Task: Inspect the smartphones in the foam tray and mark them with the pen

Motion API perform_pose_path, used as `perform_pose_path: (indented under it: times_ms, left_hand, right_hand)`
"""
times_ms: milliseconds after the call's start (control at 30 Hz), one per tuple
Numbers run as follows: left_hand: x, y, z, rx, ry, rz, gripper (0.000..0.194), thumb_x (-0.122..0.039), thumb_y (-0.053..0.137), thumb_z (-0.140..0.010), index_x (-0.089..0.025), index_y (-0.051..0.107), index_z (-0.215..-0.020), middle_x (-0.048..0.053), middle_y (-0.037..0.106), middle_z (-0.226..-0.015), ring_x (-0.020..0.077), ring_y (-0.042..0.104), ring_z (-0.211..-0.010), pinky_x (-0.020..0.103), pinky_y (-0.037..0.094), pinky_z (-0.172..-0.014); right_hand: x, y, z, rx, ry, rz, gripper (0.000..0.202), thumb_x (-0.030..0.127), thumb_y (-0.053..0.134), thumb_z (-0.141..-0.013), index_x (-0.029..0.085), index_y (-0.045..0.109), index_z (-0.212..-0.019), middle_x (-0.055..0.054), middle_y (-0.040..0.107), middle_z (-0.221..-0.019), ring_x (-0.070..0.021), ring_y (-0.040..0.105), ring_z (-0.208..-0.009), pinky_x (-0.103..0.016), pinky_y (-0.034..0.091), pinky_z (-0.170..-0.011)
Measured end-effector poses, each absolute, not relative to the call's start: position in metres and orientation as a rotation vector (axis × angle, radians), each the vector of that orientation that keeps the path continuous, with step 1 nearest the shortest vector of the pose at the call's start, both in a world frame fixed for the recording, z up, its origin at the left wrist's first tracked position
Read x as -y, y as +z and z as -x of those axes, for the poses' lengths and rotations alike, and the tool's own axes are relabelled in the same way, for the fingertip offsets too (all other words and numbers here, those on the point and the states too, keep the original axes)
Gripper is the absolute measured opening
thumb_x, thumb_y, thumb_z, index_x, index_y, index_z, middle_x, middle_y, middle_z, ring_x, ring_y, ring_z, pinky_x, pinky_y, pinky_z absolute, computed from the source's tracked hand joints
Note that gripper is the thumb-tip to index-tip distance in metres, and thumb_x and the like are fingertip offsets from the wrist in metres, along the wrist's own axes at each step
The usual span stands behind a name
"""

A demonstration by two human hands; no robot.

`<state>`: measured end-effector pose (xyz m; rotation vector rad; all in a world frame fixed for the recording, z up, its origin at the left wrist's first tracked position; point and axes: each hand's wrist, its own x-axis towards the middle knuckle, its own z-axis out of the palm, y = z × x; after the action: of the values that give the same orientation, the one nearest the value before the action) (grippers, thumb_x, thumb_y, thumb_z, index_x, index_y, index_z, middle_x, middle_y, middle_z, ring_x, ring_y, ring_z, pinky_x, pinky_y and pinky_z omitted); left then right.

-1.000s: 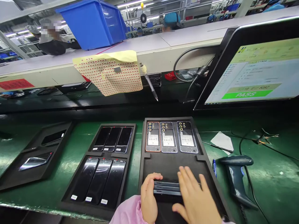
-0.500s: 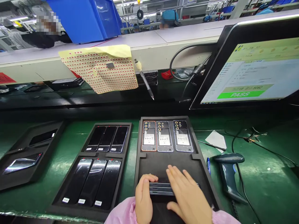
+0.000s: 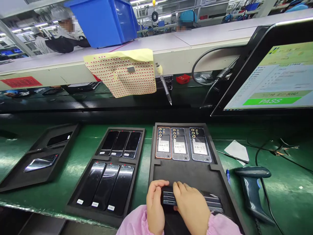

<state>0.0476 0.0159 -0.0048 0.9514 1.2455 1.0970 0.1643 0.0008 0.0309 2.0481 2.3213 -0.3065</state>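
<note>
My right hand clasped the stacked phones mid-length, their long axis running left-right, my left hand at their left end, its grip unclear.

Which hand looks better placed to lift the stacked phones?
Probably the right hand: it lies across the middle of the stacked phones, thumb at their near side, while the left hand only cups their left end.
</note>
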Motion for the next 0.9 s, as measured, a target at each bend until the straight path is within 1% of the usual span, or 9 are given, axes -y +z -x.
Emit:
perform_pose_path:
  times_ms: [100,367,433,500,600,667,767,833,900]
  left_hand:
    - [-0.015,-0.007,-0.043,-1.221,1.243,-0.872,0.023,-0.037,0.046,-0.080,-0.017,0.056,-0.086,0.008,0.061,-0.098,0.0235,0.053,-0.101,0.040,0.038,-0.093]
    - [-0.016,0.005,-0.046,-1.259,1.192,-0.813,0.034,-0.045,0.047,-0.079,-0.018,0.055,-0.098,0.009,0.054,-0.116,0.0223,0.045,-0.113,0.038,0.030,-0.101]
    - [-0.017,0.011,-0.051,-1.183,1.220,-0.741,0.040,-0.048,0.045,-0.079,-0.020,0.052,-0.106,0.008,0.053,-0.118,0.0211,0.046,-0.113,0.036,0.034,-0.099]
    - [-0.017,0.018,-0.058,-1.032,1.247,-0.675,0.044,-0.052,0.043,-0.078,-0.022,0.051,-0.109,0.007,0.058,-0.112,0.0214,0.051,-0.107,0.035,0.041,-0.091]
    - [-0.016,0.031,-0.070,-0.874,1.238,-0.731,0.051,-0.062,0.038,-0.075,-0.020,0.056,-0.099,0.007,0.062,-0.095,0.0229,0.057,-0.090,0.035,0.047,-0.077]
    - [-0.014,0.039,-0.078,-0.915,1.219,-0.837,0.053,-0.065,0.035,-0.074,-0.019,0.058,-0.086,0.007,0.062,-0.083,0.0216,0.057,-0.077,0.033,0.047,-0.069]
    - [-0.005,0.049,-0.088,-1.070,1.193,-0.970,0.044,-0.059,0.039,-0.075,-0.020,0.058,-0.075,0.006,0.060,-0.074,0.0199,0.055,-0.070,0.030,0.045,-0.064]
    - [0.001,0.052,-0.095,-1.100,1.201,-1.042,0.037,-0.053,0.043,-0.076,-0.020,0.060,-0.073,0.006,0.061,-0.073,0.0203,0.054,-0.071,0.029,0.044,-0.064]
    - [0.007,0.053,-0.100,-1.048,1.248,-1.076,0.037,-0.050,0.042,-0.077,-0.020,0.062,-0.073,0.006,0.061,-0.071,0.0205,0.054,-0.069,0.029,0.043,-0.064]
  right_hand:
    - [-0.012,0.040,-0.159,-2.310,-0.377,-1.931,0.029,0.015,0.074,-0.059,0.014,0.061,-0.085,-0.008,0.068,-0.070,-0.0268,0.065,-0.059,-0.037,0.051,-0.051]
    - [-0.032,0.059,-0.196,-2.394,-0.460,-1.946,0.030,0.037,0.070,-0.063,0.018,0.056,-0.081,-0.005,0.070,-0.070,-0.0278,0.066,-0.061,-0.033,0.046,-0.050]
    - [-0.032,0.065,-0.205,-2.459,-0.737,-2.109,0.027,0.040,0.065,-0.067,0.019,0.054,-0.080,-0.002,0.068,-0.067,-0.0230,0.064,-0.060,-0.030,0.044,-0.051]
    - [-0.027,0.065,-0.211,-2.537,-1.242,-2.284,0.027,0.043,0.061,-0.069,0.020,0.053,-0.080,0.001,0.066,-0.067,-0.0193,0.062,-0.061,-0.027,0.044,-0.053]
    - [-0.010,0.051,-0.209,-2.520,-1.928,-2.399,0.035,0.049,0.063,-0.065,0.020,0.054,-0.082,0.001,0.065,-0.070,-0.0192,0.061,-0.065,-0.027,0.047,-0.056]
    - [0.004,0.038,-0.204,-2.469,-2.116,-2.443,0.038,0.048,0.066,-0.062,0.021,0.054,-0.086,0.000,0.065,-0.070,-0.0189,0.061,-0.063,-0.026,0.048,-0.055]
    - [0.022,0.030,-0.198,-2.586,-2.068,-2.621,0.051,0.058,0.062,-0.062,0.022,0.052,-0.098,-0.006,0.067,-0.087,-0.0237,0.063,-0.079,-0.031,0.051,-0.066]
    - [0.032,0.034,-0.197,-2.646,-1.899,-2.907,0.064,0.069,0.049,-0.064,0.022,0.050,-0.107,-0.012,0.062,-0.107,-0.0296,0.058,-0.097,-0.038,0.049,-0.077]
    - [0.037,0.041,-0.196,-2.601,-1.711,-3.162,0.066,0.072,0.033,-0.070,0.022,0.052,-0.109,-0.013,0.059,-0.114,-0.0308,0.055,-0.103,-0.042,0.046,-0.081]
